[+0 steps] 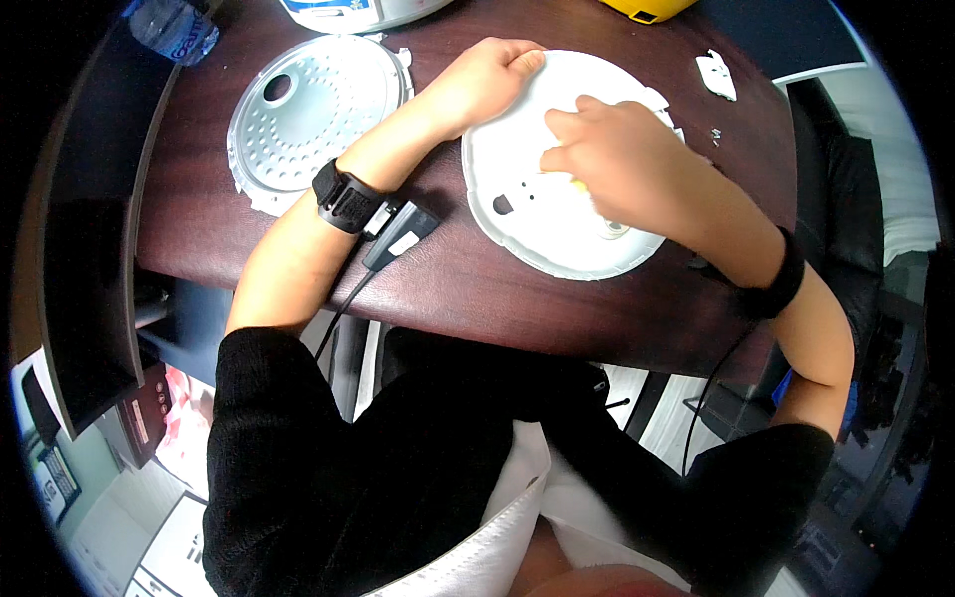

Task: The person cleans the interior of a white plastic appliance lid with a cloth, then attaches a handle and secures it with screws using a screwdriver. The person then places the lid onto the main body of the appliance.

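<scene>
A white round plastic cover [532, 224] lies on the table with a dark opening and small holes in its surface. My left hand [494, 80] is closed on its far left rim, the thumb along the edge. Over the right half of the cover is my right hand [622, 159], its fingers curled and closed. A bit of something yellow [580, 186] shows under that hand; most of it is hidden, so its kind is unclear. To the left lies a pale round plate [328, 119] with many small perforations and one larger dark hole.
On the dark red-brown table [448, 289], small screws [715, 136] and a broken-looking white piece [715, 76] lie to the right. A plastic bottle [176, 32], a white appliance body [363, 12] and a yellow object [649, 8] stand at the back. A black cabled box [402, 237] hangs by my left wrist.
</scene>
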